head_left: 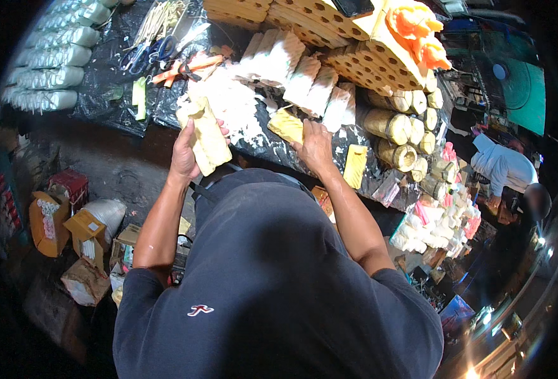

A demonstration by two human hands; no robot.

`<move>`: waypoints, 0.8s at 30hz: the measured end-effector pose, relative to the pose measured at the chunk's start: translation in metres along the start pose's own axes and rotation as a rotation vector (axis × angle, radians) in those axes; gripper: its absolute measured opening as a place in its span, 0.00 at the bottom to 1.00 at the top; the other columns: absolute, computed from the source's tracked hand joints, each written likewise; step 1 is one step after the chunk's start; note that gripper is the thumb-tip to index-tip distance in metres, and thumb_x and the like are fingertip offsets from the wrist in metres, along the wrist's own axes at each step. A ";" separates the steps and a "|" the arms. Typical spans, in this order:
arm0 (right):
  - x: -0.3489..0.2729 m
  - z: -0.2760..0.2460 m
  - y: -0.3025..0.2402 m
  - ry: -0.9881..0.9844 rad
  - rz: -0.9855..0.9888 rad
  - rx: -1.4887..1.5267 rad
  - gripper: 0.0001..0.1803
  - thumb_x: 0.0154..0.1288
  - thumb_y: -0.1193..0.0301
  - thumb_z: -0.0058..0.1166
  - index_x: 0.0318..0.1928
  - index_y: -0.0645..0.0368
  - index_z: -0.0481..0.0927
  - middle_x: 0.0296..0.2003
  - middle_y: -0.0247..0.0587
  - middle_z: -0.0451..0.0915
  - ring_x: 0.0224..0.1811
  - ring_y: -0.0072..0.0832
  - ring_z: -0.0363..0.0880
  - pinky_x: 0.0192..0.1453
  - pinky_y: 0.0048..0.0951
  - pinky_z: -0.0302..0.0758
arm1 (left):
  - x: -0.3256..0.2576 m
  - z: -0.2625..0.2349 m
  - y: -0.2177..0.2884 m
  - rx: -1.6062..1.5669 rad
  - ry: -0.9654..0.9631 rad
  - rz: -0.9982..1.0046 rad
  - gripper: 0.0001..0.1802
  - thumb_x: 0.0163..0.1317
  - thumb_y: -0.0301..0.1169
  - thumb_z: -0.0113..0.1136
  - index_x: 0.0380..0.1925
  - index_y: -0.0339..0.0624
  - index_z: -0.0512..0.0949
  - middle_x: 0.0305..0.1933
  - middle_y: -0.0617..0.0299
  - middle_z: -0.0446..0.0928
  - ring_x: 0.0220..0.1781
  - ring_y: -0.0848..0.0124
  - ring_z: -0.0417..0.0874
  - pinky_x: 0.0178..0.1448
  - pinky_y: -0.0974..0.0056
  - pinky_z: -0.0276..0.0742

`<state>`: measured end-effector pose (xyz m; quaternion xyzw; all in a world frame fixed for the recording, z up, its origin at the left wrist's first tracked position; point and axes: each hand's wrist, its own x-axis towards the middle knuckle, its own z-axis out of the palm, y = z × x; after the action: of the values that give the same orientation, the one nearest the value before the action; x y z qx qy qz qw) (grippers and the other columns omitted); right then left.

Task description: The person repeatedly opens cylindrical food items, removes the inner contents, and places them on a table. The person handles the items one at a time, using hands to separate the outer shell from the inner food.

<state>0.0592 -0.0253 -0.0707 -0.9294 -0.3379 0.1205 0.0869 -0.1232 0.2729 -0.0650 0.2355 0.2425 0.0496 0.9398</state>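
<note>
In front of my body, my left hand (190, 148) is closed round a long pale yellow block (205, 138) with a lumpy surface, tilted above the table's near edge. My right hand (315, 144) grips the right end of a shorter yellow block (285, 126) at the table, its fingers curled over it. Just right of that hand, another flat yellow piece (354, 166) lies near the table edge. Beyond both hands are white flakes and scraps (225, 104) and several white ridged blocks (320, 85) in rows.
Black plastic sheeting (102, 88) covers the table. Bundled white sticks (51, 76), scissors (149, 54) and orange strips (190, 67) lie left. Perforated tan blocks (377, 63) and tied cylinders (389, 126) stand right. Cardboard boxes (48, 227) sit on the floor; another person (506, 167) bends at far right.
</note>
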 end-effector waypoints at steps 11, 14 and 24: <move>-0.003 0.004 0.022 -0.168 0.159 0.425 0.26 0.64 0.63 0.71 0.57 0.64 0.82 0.47 0.63 0.85 0.52 0.59 0.84 0.59 0.51 0.78 | 0.008 0.027 -0.064 0.027 -0.019 -0.136 0.36 0.69 0.33 0.60 0.76 0.34 0.64 0.68 0.47 0.78 0.68 0.53 0.83 0.70 0.41 0.83; -0.006 0.010 0.032 -0.082 0.111 0.609 0.25 0.69 0.63 0.68 0.61 0.64 0.80 0.50 0.63 0.87 0.52 0.57 0.87 0.59 0.48 0.81 | 0.006 0.037 -0.089 -0.025 -0.040 -0.137 0.30 0.70 0.34 0.60 0.70 0.33 0.70 0.63 0.48 0.80 0.64 0.56 0.85 0.68 0.43 0.84; -0.042 0.029 0.075 -0.310 0.511 1.858 0.19 0.82 0.67 0.58 0.63 0.68 0.78 0.51 0.44 0.89 0.48 0.25 0.89 0.56 0.28 0.85 | 0.053 0.066 -0.192 0.236 0.465 0.093 0.19 0.75 0.24 0.59 0.63 0.33 0.75 0.55 0.56 0.83 0.55 0.63 0.84 0.63 0.57 0.81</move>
<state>0.0658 -0.1069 -0.1100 -0.5096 0.0960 0.4751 0.7109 -0.0487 0.0859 -0.1266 0.3367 0.4451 0.1170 0.8215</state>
